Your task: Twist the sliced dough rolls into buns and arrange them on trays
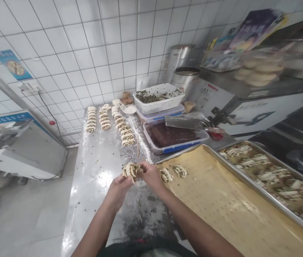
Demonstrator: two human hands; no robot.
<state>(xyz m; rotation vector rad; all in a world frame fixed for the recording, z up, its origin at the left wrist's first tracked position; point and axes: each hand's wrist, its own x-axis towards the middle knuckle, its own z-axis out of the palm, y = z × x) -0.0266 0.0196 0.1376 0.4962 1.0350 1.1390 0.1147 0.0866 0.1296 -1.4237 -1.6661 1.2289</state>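
Observation:
Both my hands meet above the steel table (98, 167), closed on one spiral dough roll (130, 169) filled with dark greens. My left hand (119, 187) grips it from the left and below, my right hand (150, 175) from the right. Just right of my right hand lies a paper-lined baking tray (221, 203) with two shaped rolls (173, 172) in its near corner. Three rows of cut spiral rolls (106, 119) lie at the table's far end.
A second tray (274, 175) full of rolls sits to the right. Behind it stand a tub of dark paste (174, 137), a tub of chopped greens (158, 96), a scraper (186, 122) and steel pots. A machine (20, 150) stands left of the table. Flour and crumbs dust the tabletop.

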